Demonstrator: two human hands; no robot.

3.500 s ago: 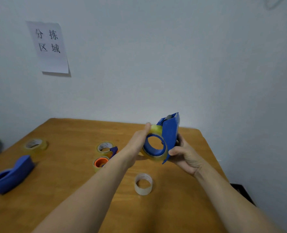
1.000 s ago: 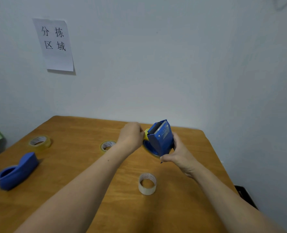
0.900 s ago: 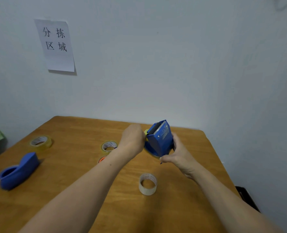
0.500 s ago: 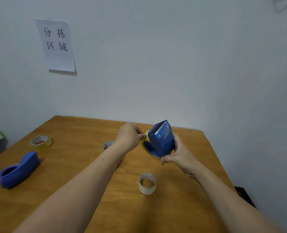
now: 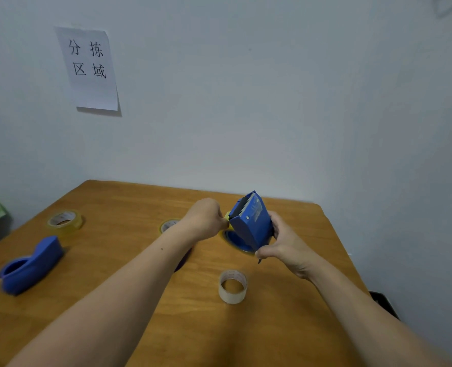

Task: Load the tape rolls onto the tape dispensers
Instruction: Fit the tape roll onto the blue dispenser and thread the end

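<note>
right hand grips blue dispenser; left hand pinches its yellow tape; clear roll nearby

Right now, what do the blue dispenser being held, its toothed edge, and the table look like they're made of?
The held blue dispenser looks like moulded plastic: uniform colour, dull sheen. Its toothed edge looks like metal, grey and serrated, though it is small. The table looks like wood or wood-look laminate: orange-brown with grain lines and a soft gloss.
</note>
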